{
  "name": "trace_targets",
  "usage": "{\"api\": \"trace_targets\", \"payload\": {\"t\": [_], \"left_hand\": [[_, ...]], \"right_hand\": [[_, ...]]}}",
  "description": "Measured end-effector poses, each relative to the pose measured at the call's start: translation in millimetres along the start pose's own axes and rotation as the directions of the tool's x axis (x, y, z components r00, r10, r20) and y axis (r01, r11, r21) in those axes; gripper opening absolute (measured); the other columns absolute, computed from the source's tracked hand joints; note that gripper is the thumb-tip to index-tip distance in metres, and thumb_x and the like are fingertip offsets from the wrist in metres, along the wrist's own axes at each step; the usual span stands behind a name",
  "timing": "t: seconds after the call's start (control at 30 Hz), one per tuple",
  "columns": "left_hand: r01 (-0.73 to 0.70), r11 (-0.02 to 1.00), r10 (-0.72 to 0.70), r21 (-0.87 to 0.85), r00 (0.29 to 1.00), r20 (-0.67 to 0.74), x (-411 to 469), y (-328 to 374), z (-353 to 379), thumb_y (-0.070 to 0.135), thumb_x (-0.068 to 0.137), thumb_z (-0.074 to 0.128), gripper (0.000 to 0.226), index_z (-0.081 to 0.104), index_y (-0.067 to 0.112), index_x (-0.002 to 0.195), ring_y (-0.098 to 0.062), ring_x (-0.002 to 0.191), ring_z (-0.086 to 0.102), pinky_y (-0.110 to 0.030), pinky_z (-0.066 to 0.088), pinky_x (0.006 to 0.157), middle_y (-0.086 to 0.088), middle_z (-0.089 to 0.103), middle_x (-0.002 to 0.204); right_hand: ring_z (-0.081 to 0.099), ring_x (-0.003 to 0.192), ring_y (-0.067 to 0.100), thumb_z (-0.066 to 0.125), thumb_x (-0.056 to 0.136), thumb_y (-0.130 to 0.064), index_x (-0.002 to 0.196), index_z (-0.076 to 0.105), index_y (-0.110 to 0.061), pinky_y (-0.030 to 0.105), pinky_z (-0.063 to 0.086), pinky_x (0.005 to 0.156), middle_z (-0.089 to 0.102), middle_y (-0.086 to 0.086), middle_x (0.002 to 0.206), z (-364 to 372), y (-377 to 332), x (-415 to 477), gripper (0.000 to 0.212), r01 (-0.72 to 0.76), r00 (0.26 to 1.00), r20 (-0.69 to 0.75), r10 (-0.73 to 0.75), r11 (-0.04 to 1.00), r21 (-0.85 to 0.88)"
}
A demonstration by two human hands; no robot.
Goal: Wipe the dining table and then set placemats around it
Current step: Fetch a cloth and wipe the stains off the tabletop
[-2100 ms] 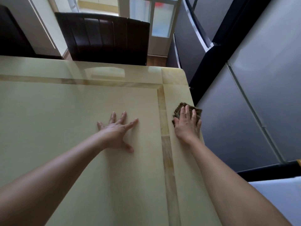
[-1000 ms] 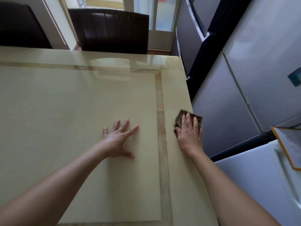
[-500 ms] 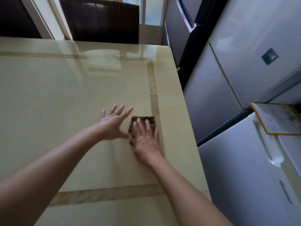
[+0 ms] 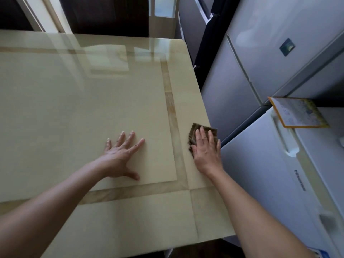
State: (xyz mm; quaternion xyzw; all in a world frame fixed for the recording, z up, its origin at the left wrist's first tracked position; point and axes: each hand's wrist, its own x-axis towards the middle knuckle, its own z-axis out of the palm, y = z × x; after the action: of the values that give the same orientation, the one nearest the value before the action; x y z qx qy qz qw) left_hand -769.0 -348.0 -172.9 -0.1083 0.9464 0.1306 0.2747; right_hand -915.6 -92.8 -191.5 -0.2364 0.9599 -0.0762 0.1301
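Now: left hand (image 4: 122, 155) flat on table (image 4: 93, 99), fingers splayed, holding nothing, unmoved. Right hand (image 4: 206, 151), fingers straight, presses cloth (image 4: 194, 131) flat. Cloth has swept from beside left hand back across inlay band (image 4: 168, 101) to right edge strip. Wiping stage still running; far half likely pending. No placemats in sight.

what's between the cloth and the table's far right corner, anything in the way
Nothing visible. The right hand presses the cloth flat at the table's right edge, and the strip ahead to the far corner shows nothing on it. The left hand rests flat further left, off that path.
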Motion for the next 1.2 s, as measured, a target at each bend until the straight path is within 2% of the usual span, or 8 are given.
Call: {"api": "trace_targets", "payload": {"t": [0.2, 0.3, 0.5, 0.63, 0.7, 0.77, 0.93, 1.2], "left_hand": [[0.012, 1.0, -0.012, 0.012, 1.0, -0.003, -2.8, 4.2, -2.4, 0.068, 0.06, 0.071, 0.125, -0.015, 0.04, 0.146, -0.026, 0.141, -0.027, -0.058, -0.008, 0.112, 0.0, -0.03, 0.153], [0.015, 1.0, -0.015, -0.004, 1.0, -0.003, -4.2, 6.3, -4.6, 0.065, 0.061, 0.072, 0.124, -0.015, 0.04, 0.146, -0.026, 0.141, -0.028, -0.058, -0.009, 0.111, 0.0, -0.03, 0.153], [0.032, 0.999, -0.032, 0.007, 0.999, 0.004, -10.2, 10.4, -10.6, 0.065, 0.062, 0.072, 0.122, -0.014, 0.04, 0.146, -0.027, 0.142, -0.026, -0.058, -0.007, 0.112, 0.0, -0.028, 0.154], [-0.005, 1.0, 0.006, 0.014, 0.998, -0.063, -26.8, 21.5, -2.1, 0.063, 0.069, 0.068, 0.116, -0.016, 0.04, 0.146, -0.027, 0.141, -0.026, -0.059, -0.007, 0.111, -0.001, -0.027, 0.155], [-0.039, 0.999, 0.039, -0.002, 0.998, -0.047, -42.1, 27.9, 10.2, 0.064, 0.069, 0.067, 0.115, -0.016, 0.04, 0.145, -0.027, 0.141, -0.026, -0.06, -0.006, 0.111, 0.0, -0.027, 0.155], [-0.067, 0.998, 0.067, 0.015, 0.998, -0.001, -57.4, 32.7, 24.6, 0.067, 0.067, 0.067, 0.118, -0.018, 0.043, 0.144, -0.027, 0.14, -0.028, -0.061, -0.006, 0.11, 0.002, -0.029, 0.153], [-0.068, 0.997, 0.066, 0.036, 0.996, 0.051, -81.9, 39.8, 49.6, 0.067, 0.064, 0.069, 0.121, -0.018, 0.044, 0.144, -0.026, 0.139, -0.03, -0.064, -0.006, 0.109, 0.003, -0.033, 0.152], [-0.071, 0.996, 0.069, 0.056, 0.997, 0.037, -82.0, 41.1, 51.1, 0.064, 0.064, 0.07, 0.121, -0.017, 0.042, 0.145, -0.029, 0.14, -0.029, -0.065, -0.006, 0.109, 0.001, -0.032, 0.152]], "right_hand": [[-0.009, 0.146, 0.025, 0.024, 0.101, -0.036, 0.152, 0.0, -0.016, 0.049, -0.006, 0.116, -0.009, -0.001, 0.16, 7.7, -4.8, -26.1, 0.06, -0.165, 0.985, -0.055, 0.165, 0.986, 0.0], [-0.012, 0.146, 0.024, 0.024, 0.1, -0.035, 0.152, -0.002, -0.016, 0.05, -0.009, 0.114, -0.012, -0.002, 0.159, 14.3, -31.9, -37.6, 0.061, -0.156, 0.986, -0.049, 0.157, 0.988, 0.017], [-0.021, 0.144, 0.022, 0.026, 0.099, -0.034, 0.151, -0.004, -0.018, 0.046, -0.022, 0.107, -0.019, -0.003, 0.158, 45.1, -111.1, -88.6, 0.063, 0.178, 0.983, 0.037, -0.178, 0.984, 0.012], [-0.029, 0.139, 0.016, 0.029, 0.099, -0.036, 0.152, 0.001, -0.021, 0.045, -0.022, 0.111, -0.014, -0.008, 0.158, 50.6, -98.9, -125.9, 0.062, 0.404, 0.909, 0.13, -0.397, 0.914, -0.032], [-0.027, 0.14, 0.015, 0.03, 0.099, -0.038, 0.152, 0.001, -0.023, 0.043, -0.021, 0.111, -0.013, -0.01, 0.158, 45.0, -79.6, -132.3, 0.062, 0.435, 0.895, 0.143, -0.422, 0.897, -0.078], [-0.021, 0.144, 0.016, 0.028, 0.099, -0.038, 0.151, -0.001, -0.025, 0.042, -0.019, 0.112, -0.014, -0.011, 0.157, 37.9, -59.5, -130.1, 0.061, 0.379, 0.921, 0.139, -0.363, 0.918, -0.115], [-0.019, 0.144, 0.017, 0.023, 0.1, -0.038, 0.151, -0.004, -0.023, 0.039, -0.02, 0.11, -0.017, -0.009, 0.157, 26.9, -5.0, -136.8, 0.06, 0.109, 0.994, 0.041, -0.106, 0.99, -0.088], [-0.006, 0.146, 0.025, 0.024, 0.1, -0.035, 0.152, 0.004, -0.015, 0.047, -0.006, 0.116, -0.004, 0.002, 0.16, 36.3, 3.5, -163.4, 0.059, -0.226, 0.969, -0.108, 0.222, 0.974, -0.023]]}}
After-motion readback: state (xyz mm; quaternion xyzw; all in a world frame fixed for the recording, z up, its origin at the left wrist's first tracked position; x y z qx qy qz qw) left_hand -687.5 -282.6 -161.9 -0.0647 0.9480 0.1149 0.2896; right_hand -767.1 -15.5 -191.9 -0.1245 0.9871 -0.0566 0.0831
